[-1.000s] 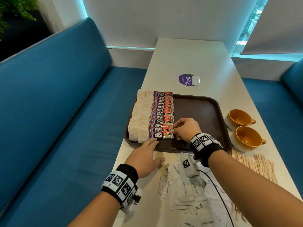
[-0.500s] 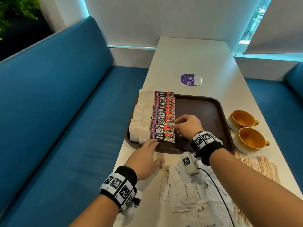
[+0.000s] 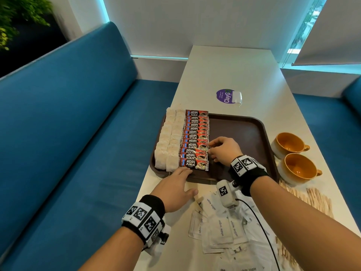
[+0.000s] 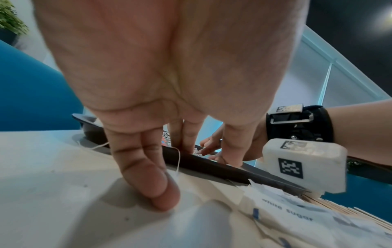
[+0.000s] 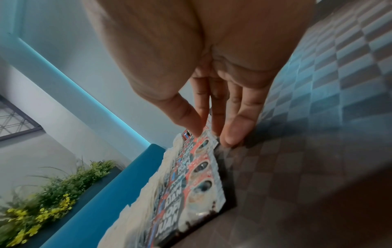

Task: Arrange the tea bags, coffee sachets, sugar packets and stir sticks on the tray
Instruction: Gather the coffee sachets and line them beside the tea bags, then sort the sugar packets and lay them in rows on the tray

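My right hand [image 3: 224, 151], fingers straight, presses the edge of the coffee sachets [image 3: 195, 133]; my left hand [image 3: 173, 189] lies flat, unclenched, against the tray [image 3: 236, 130].

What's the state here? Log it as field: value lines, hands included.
tray: dark brown plastic tray, right half bare
tea: white tea bags, two columns on tray's left
coffee: red Kopi Juan sachets, one column beside them
sugar: white paper sugar packets, loose on table, off tray
sticks: wooden stir sticks, on table, off tray
left hand: straight fingers at nearest sachet
right hand: fingertips touch sachets' right edge
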